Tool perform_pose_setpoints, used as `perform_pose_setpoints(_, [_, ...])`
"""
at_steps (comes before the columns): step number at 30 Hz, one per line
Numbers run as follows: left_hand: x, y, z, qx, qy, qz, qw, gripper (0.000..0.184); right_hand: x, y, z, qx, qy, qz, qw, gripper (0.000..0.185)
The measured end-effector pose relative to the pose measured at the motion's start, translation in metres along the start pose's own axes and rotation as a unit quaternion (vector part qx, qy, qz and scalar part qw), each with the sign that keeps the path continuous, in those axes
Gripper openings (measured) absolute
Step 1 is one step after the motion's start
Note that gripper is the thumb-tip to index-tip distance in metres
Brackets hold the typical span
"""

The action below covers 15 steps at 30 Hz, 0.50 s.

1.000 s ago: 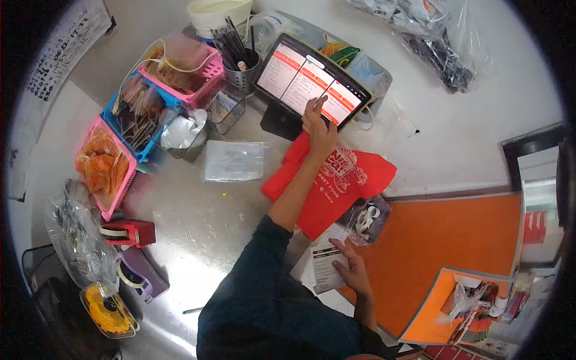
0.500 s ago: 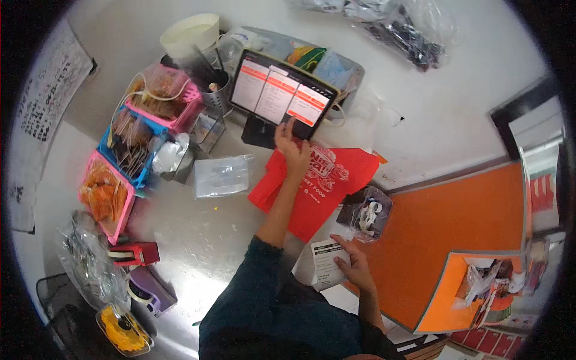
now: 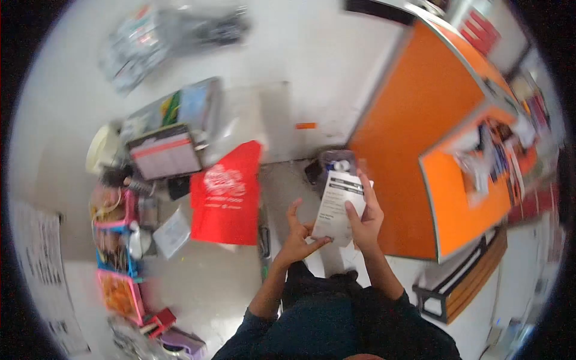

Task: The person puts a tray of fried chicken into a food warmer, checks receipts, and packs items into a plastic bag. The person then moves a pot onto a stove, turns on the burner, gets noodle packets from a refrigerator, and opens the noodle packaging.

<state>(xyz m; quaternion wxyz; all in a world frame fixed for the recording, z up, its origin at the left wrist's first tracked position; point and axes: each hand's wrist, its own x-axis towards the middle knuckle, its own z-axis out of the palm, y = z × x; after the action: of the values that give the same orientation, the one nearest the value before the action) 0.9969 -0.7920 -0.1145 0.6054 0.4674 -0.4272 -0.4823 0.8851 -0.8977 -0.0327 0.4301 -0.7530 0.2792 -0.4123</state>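
Note:
A printed paper receipt (image 3: 339, 207) is held up in front of my body. My right hand (image 3: 367, 219) grips its right side, thumb across the front and fingers behind the edge. At the lower left corner of the paper is my left hand (image 3: 295, 241), its fingers and thumb spread apart. The left thumb tip comes close to the bottom edge; I cannot tell if it touches. To the left, a red printed bag (image 3: 227, 198) lies at the edge of the metal counter (image 3: 210, 282).
A tablet (image 3: 165, 153) on a stand is behind the bag. Pink and blue baskets (image 3: 120, 294) line the counter's left side, with a clear plastic packet (image 3: 173, 233) nearby. A small bin (image 3: 336, 161) stands beyond the receipt. An orange partition (image 3: 396, 144) and a wooden bench (image 3: 477, 282) are at right.
My view has turned right. My left hand has left the tablet screen and come over beside the receipt. The right hand has raised the receipt and still holds it.

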Motion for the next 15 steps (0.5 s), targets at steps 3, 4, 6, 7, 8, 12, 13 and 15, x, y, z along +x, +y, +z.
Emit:
perform_pose_setpoints(3, [0.025, -0.022, 0.046, 0.04, -0.037, -0.004, 0.999, 0.052, -0.01, 0.004, -0.051, 0.121, 0.101, -0.016, 0.987, 0.054])
perform_pose_setpoints(4, [0.034, -0.025, 0.062, 0.066, -0.045, 0.011, 0.997, 0.041, -0.015, 0.007, -0.073, 0.122, 0.115, -0.029, 0.985, 0.054])
perform_pose_setpoints(6, [0.053, -0.015, 0.103, 0.139, -0.045, 0.069, 0.987, 0.025, -0.03, 0.016, -0.12, 0.123, 0.12, -0.045, 0.984, 0.062])
perform_pose_setpoints(7, [0.06, -0.009, 0.126, 0.153, -0.042, 0.09, 0.983, 0.02, -0.037, 0.016, -0.141, 0.166, 0.136, -0.043, 0.976, 0.065])
perform_pose_setpoints(8, [0.065, -0.011, 0.152, 0.128, -0.037, 0.073, 0.988, 0.019, -0.046, 0.018, -0.163, 0.21, 0.15, -0.042, 0.965, 0.067])
perform_pose_setpoints(12, [0.09, 0.004, 0.257, 0.167, -0.022, 0.146, 0.975, 0.026, -0.083, 0.023, -0.26, 0.329, 0.092, 0.011, 0.94, 0.077])
perform_pose_setpoints(13, [0.095, 0.004, 0.283, 0.152, -0.035, 0.157, 0.975, 0.027, -0.096, 0.034, -0.28, 0.268, 0.092, 0.023, 0.959, 0.074])
perform_pose_setpoints(15, [0.107, 0.002, 0.333, 0.067, -0.071, 0.137, 0.986, 0.024, -0.12, 0.051, -0.318, 0.114, 0.112, 0.019, 0.987, 0.066])
